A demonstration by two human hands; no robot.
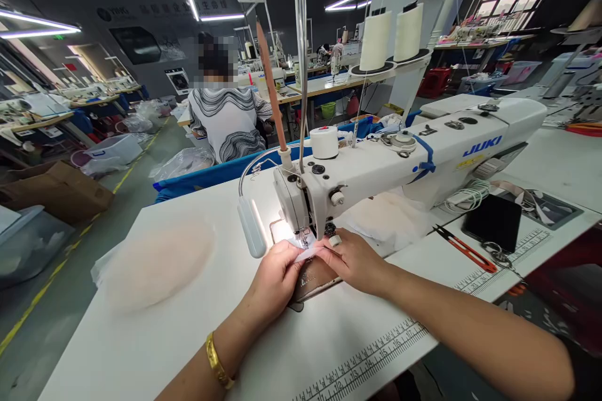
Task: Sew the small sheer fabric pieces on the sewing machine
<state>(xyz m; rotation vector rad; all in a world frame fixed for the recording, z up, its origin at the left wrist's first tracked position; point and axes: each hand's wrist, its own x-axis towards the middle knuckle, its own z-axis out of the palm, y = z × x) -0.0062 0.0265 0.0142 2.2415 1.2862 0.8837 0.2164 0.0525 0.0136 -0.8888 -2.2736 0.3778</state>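
A small piece of white fabric (308, 253) lies under the needle and presser foot of a white sewing machine (371, 169). My left hand (277, 269) pinches its left edge between thumb and fingers, just in front of the needle. From the other side my right hand (355, 260) grips the fabric's right edge, fingers bent close to the presser foot. Something thin and dark shows at the right fingertips; I cannot make out what it is. A lit lamp (251, 229) shines on the needle area. Sheer pale fabric (160, 266) lies flat on the table at left.
More sheer fabric (385, 219) lies behind the machine arm. Orange thread snips (465, 249), a black phone (493, 222) and keys (496, 254) lie at right. Thread cones (376, 41) stand above. A co-worker (226, 119) sits ahead, back turned.
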